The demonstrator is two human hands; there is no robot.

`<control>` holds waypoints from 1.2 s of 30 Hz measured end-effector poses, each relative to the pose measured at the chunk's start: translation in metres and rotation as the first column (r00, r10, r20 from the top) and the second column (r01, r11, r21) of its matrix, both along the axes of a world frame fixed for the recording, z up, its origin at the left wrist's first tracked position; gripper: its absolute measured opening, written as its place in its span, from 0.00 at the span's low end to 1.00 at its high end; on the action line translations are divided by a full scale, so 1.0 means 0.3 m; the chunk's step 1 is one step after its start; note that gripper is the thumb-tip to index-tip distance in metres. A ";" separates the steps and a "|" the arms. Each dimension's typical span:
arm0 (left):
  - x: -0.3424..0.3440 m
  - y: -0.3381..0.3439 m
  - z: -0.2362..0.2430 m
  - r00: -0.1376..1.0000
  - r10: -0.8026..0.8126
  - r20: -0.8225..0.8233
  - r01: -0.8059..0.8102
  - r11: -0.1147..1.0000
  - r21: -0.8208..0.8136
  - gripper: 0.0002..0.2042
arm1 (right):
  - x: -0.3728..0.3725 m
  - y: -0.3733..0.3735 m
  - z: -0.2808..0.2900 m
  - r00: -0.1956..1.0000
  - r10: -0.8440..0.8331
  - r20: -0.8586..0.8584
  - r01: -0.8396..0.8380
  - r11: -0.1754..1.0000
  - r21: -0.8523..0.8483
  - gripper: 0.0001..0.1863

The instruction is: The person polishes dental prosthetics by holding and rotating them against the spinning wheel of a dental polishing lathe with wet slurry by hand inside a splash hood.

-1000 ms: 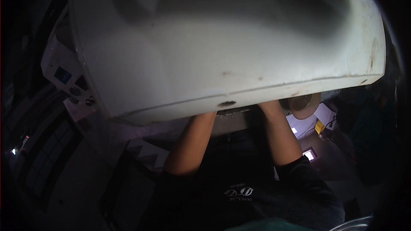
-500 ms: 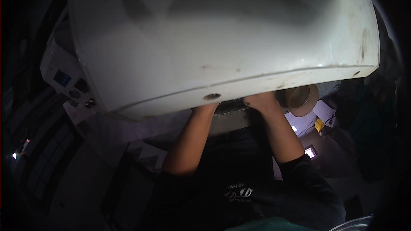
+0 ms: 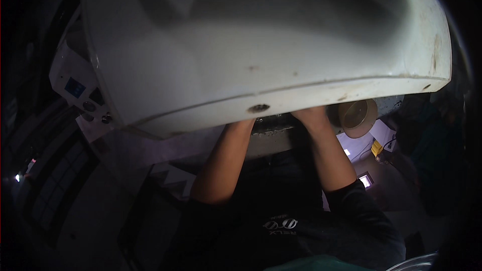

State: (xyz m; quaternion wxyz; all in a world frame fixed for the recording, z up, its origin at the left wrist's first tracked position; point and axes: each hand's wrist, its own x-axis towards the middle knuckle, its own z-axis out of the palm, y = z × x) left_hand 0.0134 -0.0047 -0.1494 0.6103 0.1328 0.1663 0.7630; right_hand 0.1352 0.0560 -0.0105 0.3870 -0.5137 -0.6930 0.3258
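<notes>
A large white machine cover [image 3: 241, 55] with rust-brown stains fills the upper part of the view. My left hand [image 3: 244, 125] reaches under its lower edge, and only the wrist end shows. To the right, the back of my right hand [image 3: 311, 116] shows below that same edge, with its fingers hidden behind the cover. Between the hands runs a dark, wet-looking ledge [image 3: 273, 124]. What either hand touches or holds is out of sight. A round tan bowl-like piece [image 3: 358, 118] sits just right of my right hand.
A control panel [image 3: 83, 93] with a small screen and knobs stands at the left of the cover. On the right are a yellow object [image 3: 377, 148] with a dark cable and a small lit square [image 3: 365, 180]. The surroundings are dim.
The cover and the things around it sit slightly farther right in view. Both hands show a little less below the cover's edge. Both forearms stay in nearly the same place.
</notes>
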 end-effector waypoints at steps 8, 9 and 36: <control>-0.014 0.120 0.386 0.605 -0.162 -0.780 -0.244 0.895 -0.374 0.09 | 0.040 0.002 -0.019 0.999 -0.013 -0.034 0.009 0.990 -0.141 0.12; -0.027 0.132 0.402 0.366 -0.151 -0.918 -0.273 0.926 -0.261 0.08 | 0.040 0.025 -0.008 1.000 0.019 0.009 -0.017 0.985 -0.172 0.13; 0.034 0.069 0.301 0.982 -0.061 -0.181 -0.045 0.847 -0.529 0.08 | 0.086 -0.020 -0.018 0.996 0.046 0.081 -0.028 0.977 -0.211 0.14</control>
